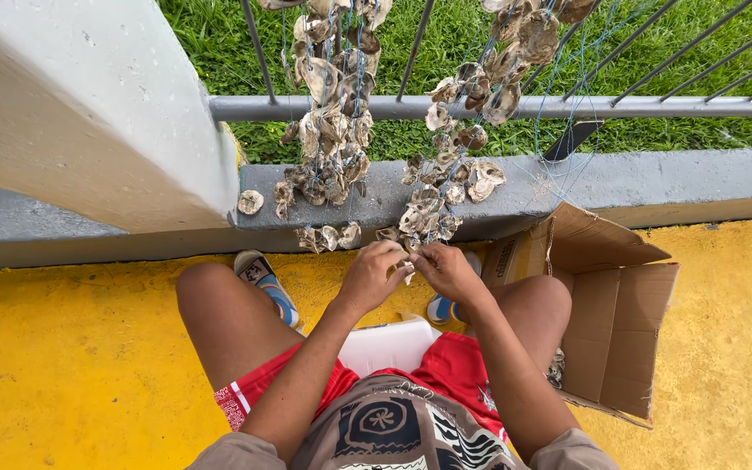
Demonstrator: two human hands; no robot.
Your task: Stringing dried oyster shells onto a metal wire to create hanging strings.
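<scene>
1. The fingers are hiding what the hands are pinching; the shell strings [433, 187] are running off the far edge.
2. Left hand [373, 274] and right hand [447, 270] are closing, fingertips meeting, on a shell [405, 268] at the strings' near end.
3. An open cardboard box [615, 313] is lying right; railing [498, 107] and concrete ledge [654, 178] are standing beyond.

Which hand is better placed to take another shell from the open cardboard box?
Probably the right hand: the cardboard box stands open beside the right leg, while the left hand is farther away.
</scene>
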